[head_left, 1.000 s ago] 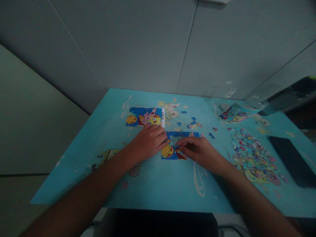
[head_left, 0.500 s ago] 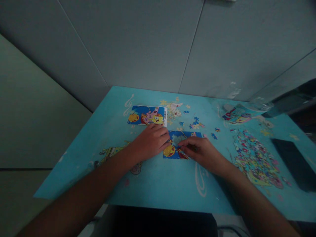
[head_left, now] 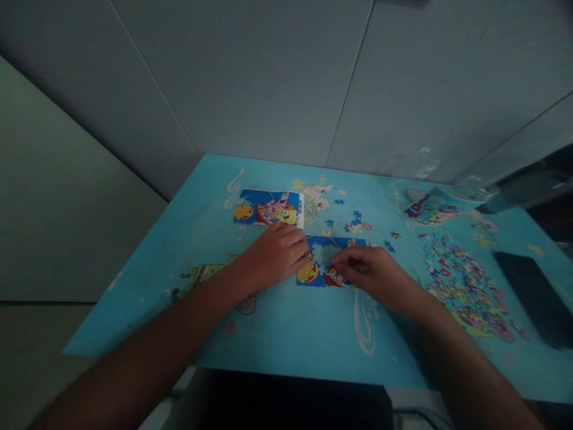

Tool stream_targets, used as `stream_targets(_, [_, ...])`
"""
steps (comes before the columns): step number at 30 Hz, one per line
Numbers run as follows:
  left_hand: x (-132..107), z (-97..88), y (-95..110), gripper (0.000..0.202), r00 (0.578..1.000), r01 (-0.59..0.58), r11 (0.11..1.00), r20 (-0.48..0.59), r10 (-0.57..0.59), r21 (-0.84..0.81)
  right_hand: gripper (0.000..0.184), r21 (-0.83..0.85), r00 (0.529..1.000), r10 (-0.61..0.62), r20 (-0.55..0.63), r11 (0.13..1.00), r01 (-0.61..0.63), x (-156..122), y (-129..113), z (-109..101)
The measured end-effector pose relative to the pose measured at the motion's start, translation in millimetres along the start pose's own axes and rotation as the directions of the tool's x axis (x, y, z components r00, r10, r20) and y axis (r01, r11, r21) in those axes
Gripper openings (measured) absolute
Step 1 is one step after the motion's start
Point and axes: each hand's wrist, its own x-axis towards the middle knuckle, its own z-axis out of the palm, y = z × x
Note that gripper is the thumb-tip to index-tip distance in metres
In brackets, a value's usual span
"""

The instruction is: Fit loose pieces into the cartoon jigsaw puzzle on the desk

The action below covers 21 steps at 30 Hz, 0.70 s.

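A partly assembled jigsaw puzzle (head_left: 323,257) with blue background and cartoon figures lies in the middle of the turquoise table (head_left: 286,334). My left hand (head_left: 274,255) rests on its left edge, fingers curled down and pressing on the pieces. My right hand (head_left: 369,272) lies over the puzzle's right part, with fingertips pinched on a small puzzle piece (head_left: 332,268) at the puzzle surface. A printed reference picture (head_left: 267,208) lies just behind my left hand.
A heap of loose puzzle pieces (head_left: 461,283) covers the table's right side. A few scattered pieces (head_left: 357,223) lie behind the puzzle. A cartoon-printed bag (head_left: 430,210) sits at the back right, a dark flat object (head_left: 532,295) at the right edge. Grey wall panels behind.
My right hand has shifted slightly right and its fingertips have drawn back towards the puzzle's lower middle. My left hand has stayed on the puzzle's left edge. The view has tilted a little.
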Motion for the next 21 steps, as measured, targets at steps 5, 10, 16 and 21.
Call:
stream_targets(5, [0.8, 0.2, -0.8, 0.020, 1.000, -0.004, 1.000, -0.004, 0.004, 0.008, 0.015, -0.046, 0.999, 0.010, 0.031, 0.999, -0.008, -0.3, 3.4, -1.8])
stream_targets(10, [1.0, 0.7, -0.8, 0.020, 1.000, 0.003, 1.000, 0.006, -0.003, 0.006, 0.016, -0.082, 0.999, 0.038, 0.039, 0.996, -0.035, 0.1, 2.5, -1.4])
stream_targets(16, [0.8, -0.4, 0.1, 0.018, 1.000, 0.003, 1.000, 0.003, -0.003, 0.001, 0.016, -0.079, 0.998, 0.035, 0.058, 0.996, -0.030, -0.1, 2.6, -1.5])
stream_targets(21, [1.0, -0.6, 0.4, 0.018, 1.000, 0.003, 1.000, 0.010, -0.003, 0.004, 0.018, -0.058, 0.995, 0.033, 0.091, 0.998, -0.028, -1.0, 1.7, -1.1])
